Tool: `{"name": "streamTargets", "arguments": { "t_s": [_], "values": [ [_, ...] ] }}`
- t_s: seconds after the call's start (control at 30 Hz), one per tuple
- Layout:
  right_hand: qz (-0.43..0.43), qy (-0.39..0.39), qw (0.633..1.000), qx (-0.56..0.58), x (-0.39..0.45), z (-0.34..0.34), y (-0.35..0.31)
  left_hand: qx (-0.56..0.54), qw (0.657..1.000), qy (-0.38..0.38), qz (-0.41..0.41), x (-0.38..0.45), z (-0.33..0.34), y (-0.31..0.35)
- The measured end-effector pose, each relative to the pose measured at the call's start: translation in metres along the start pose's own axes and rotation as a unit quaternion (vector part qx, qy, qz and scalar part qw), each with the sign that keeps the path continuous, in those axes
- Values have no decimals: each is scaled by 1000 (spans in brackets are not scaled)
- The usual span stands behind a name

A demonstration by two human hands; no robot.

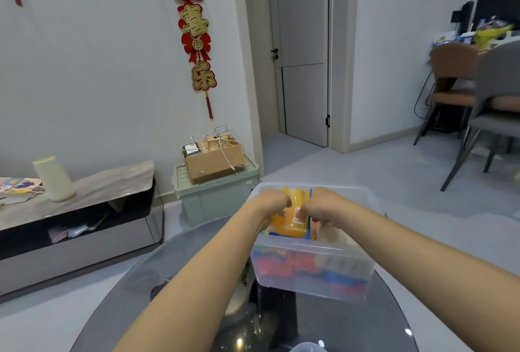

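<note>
- Works with both hands inside the clear plastic bin [312, 278], which stands on the round glass table [174, 281].
- Grips the orange packet [289, 223] with the left hand [273, 202], fingers curled round its left edge.
- Pinches the packet's right side with the right hand [320, 207], fingers bent tight on what looks like a pale label or flap; too blurred to say which.
- Holds the packet roughly upright within the bin's walls, above the red and blue pieces [294, 266] on the bottom.
- Looks midway through the handling: packet neither released nor lifted clear of the rim.
- Cannot tell whether going in or coming out; leaves either seating it among the contents and letting go, or raising it over the rim.
</note>
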State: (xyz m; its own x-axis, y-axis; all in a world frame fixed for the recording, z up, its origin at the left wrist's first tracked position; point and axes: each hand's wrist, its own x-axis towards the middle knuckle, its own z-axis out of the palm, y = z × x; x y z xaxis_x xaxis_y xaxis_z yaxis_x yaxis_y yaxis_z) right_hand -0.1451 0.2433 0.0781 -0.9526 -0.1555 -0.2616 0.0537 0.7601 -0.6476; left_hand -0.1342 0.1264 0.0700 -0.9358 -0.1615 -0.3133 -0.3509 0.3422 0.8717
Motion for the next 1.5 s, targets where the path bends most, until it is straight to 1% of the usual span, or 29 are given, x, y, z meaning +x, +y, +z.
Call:
{"name": "streamTargets", "arguments": {
  "t_s": [0.1, 0.17, 0.23, 0.3, 0.37, 0.47, 0.5, 0.57, 0.63, 0.73, 0.8, 0.87, 0.97, 1.03, 1.17, 1.2, 1.27, 1.33, 1.4, 1.43, 1.47, 1.5],
  "values": [
    [-38, 33, 991, -125, -3, -6, 13, 2, 998, -56, -25, -4, 19, -2],
    [-50, 57, 986, -152, 0, -8, 18, 29, 997, -61, -26, -2, 22, -2],
    [-60, 69, 985, -146, 3, -8, 21, 66, 996, -57, -17, 2, 20, -3],
    [-75, 61, 981, -167, 4, -5, 20, 98, 994, -47, -6, 8, 17, -7],
    [-90, 45, 972, -211, 3, -4, 20, 125, 990, -61, 0, 9, 15, -11],
    [-93, -55, 961, -254, 1, -9, 28, 183, 977, -104, -11, 9, 15, -11],
    [-103, -74, 952, -277, 1, -9, 31, 218, 969, -117, -20, 8, 15, -10],
    [-111, -66, 944, -305, 3, -5, 40, 280, 950, -136, -30, 9, 15, -8],
    [-114, -61, 938, -320, 6, -1, 44, 317, 937, -141, -42, 11, 14, -9],
    [-118, -82, 922, -360, 11, 1, 45, 364, 920, -136, -58, 9, 15, -9],
    [-113, -106, 918, -365, 14, -3, 46, 392, 908, -136, -63, 8, 17, -9],
    [-108, -115, 913, -376, 17, -5, 49, 423, 896, -121, -56, 7, 18, -8],
    [-116, -97, 896, -417, 17, -1, 53, 439, 889, -127, -31, 6, 18, -9],
    [-118, -85, 897, -417, 17, 1, 55, 450, 885, -122, -4, 2, 18, -10],
    [-83, -64, 939, -328, 23, 2, 58, 472, 872, -130, 3, 1, 17, -11],
    [-91, -63, 941, -319, 23, 3, 60, 470, 874, -125, 8, 0, 17, -11],
    [-134, -63, 950, -276, 18, 1, 63, 461, 882, -95, 28, -3, 16, -12],
    [-195, -55, 961, -187, 6, -5, 63, 436, 895, -51, 78, -11, 11, -15],
    [-234, -39, 966, -101, -11, -7, 66, 401, 907, -27, 123, -18, 3, -22],
    [-241, -28, 966, -87, -23, -5, 68, 396, 908, -24, 136, -23, -1, -26],
    [-242, -17, 965, -99, -32, -1, 71, 403, 903, -17, 147, -29, -4, -32],
    [-241, 6, 960, -139, -39, 5, 75, 414, 897, -4, 157, -35, -7, -36]
  ]
}}
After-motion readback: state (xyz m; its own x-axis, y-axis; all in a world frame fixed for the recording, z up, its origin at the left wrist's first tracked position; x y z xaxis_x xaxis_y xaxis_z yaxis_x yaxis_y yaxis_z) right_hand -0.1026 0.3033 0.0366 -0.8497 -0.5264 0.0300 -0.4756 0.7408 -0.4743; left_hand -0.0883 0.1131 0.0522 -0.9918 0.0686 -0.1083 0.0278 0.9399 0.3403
